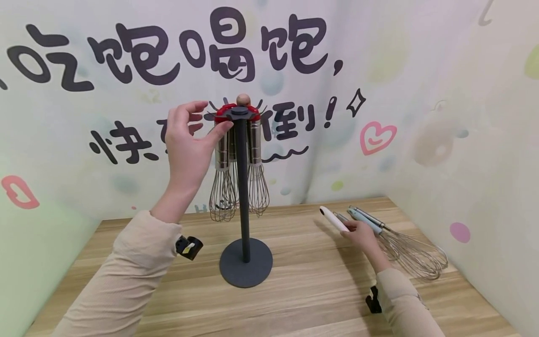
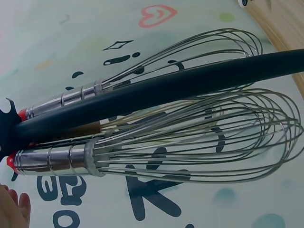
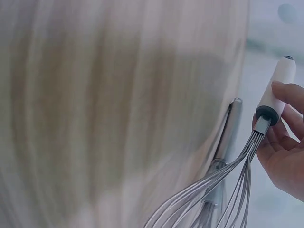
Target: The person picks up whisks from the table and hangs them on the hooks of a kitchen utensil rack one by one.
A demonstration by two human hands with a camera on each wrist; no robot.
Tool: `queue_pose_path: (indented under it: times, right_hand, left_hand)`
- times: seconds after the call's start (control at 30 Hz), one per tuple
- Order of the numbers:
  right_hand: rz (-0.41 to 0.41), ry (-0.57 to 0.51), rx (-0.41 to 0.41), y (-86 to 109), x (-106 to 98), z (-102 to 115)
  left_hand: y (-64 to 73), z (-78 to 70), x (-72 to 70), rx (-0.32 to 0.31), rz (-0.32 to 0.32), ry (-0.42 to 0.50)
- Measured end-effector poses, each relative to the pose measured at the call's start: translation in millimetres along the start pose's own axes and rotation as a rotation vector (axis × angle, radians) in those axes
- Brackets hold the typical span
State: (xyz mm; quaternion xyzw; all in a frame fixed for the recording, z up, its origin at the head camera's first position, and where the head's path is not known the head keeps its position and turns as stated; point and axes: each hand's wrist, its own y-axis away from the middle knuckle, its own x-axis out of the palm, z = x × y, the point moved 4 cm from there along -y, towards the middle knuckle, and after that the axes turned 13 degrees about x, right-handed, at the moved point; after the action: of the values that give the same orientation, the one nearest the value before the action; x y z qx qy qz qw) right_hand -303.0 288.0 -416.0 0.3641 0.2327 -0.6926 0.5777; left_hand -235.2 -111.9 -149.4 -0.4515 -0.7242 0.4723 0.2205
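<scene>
A dark grey stand (image 1: 243, 201) with a round base carries several whisks from the hooks at its top. Steel handles with red ends show on the hanging whisks (image 1: 255, 142), and a wooden knob (image 1: 243, 99) rises behind the hooks. My left hand (image 1: 191, 145) is raised at the left of the hooks, thumb tip right by the holder, fingers loosely bent with nothing between them. To the right, low over the table, my right hand (image 1: 361, 234) grips a whisk with a white handle (image 3: 281, 78); its wires fan downward in the right wrist view.
On the right of the wooden table (image 1: 294, 299) lie a whisk with a light blue handle (image 1: 363, 219) and a steel-handled whisk (image 3: 229, 128), side by side. A printed wall sheet (image 1: 294, 178) stands close behind the stand, with another wall surface at the right.
</scene>
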Motion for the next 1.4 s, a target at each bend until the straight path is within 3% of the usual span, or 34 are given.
queue_pose_path:
  times: [0.3, 0.77, 1.07, 1.4]
  right_hand:
    - [0.041, -0.092, -0.033, 3.9, -1.3, 18.8]
    - [0.068, -0.188, -0.075, 15.5, -5.7, 60.0]
    - [0.110, -0.277, -0.090, 26.7, -9.1, 83.3]
    - [0.145, -0.368, -0.178, 37.3, -13.2, 103.2]
  left_hand:
    - [-5.2, 9.1, 2.4, -0.019, 0.116, 0.040]
    - [-8.7, 15.8, 6.5, -0.043, 0.225, 0.116]
    - [-10.7, 15.2, 6.9, -0.119, 0.214, 0.263]
    - [-9.7, 13.9, 7.6, -0.145, 0.187, 0.284]
